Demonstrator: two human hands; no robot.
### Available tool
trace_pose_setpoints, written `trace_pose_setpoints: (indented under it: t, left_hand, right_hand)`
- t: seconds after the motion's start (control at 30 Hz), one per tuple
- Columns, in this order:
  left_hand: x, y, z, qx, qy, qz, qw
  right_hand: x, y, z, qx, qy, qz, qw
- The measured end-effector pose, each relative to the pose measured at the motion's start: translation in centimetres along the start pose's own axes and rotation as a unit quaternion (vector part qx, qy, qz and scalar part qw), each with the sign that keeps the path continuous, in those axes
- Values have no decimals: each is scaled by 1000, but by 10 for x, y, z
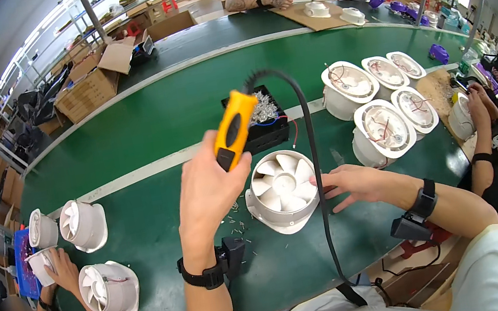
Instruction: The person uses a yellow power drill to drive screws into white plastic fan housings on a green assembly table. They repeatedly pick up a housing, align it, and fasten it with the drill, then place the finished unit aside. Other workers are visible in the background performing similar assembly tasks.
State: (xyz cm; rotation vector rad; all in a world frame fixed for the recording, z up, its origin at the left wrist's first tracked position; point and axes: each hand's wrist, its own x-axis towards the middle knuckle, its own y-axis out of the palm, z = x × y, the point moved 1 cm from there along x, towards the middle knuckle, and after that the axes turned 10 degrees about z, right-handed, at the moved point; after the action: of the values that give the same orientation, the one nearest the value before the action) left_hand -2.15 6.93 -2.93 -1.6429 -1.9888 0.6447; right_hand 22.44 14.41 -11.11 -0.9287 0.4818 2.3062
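Screwdriver point(236, 128), yellow and corded, clenched in left hand point(206, 182) — right hand point(361, 183), fingers loosely parted, at rim of white axial fan point(283, 184) on green workbench point(161, 218).

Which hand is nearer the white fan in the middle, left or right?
Right. The right hand is right at the fan, on its right side; the left hand is raised to the fan's left, gripping a yellow tool.

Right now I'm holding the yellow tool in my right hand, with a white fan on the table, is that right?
Not quite: the yellow tool is in your left hand, as the head view shows. A white fan is on the table.
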Motion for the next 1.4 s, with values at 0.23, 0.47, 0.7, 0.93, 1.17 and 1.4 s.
trace_pose_setpoints:
  t: [0.23,0.47,0.7,0.93,1.17,1.4]
  left_hand:
    - [14,21,20,83,-34,147,985]
    - [16,23,24,107,-43,171,978]
    - [24,29,50,31,-16,198,980]
    - [21,24,42,-4,-41,227,973]
    - [22,32,50,-57,20,220,974]
    - [16,36,29,-119,-16,224,967]
  right_hand:
    - [-15,17,13,-9,-19,19,1000]
    - [-12,10,-1,5,-19,27,999]
    - [4,25,-23,95,-40,8,995]
    - [-9,40,-23,52,-46,-54,996]
    - [-16,52,-31,100,-84,-69,989]
    - [4,47,-54,191,-172,-165,952]
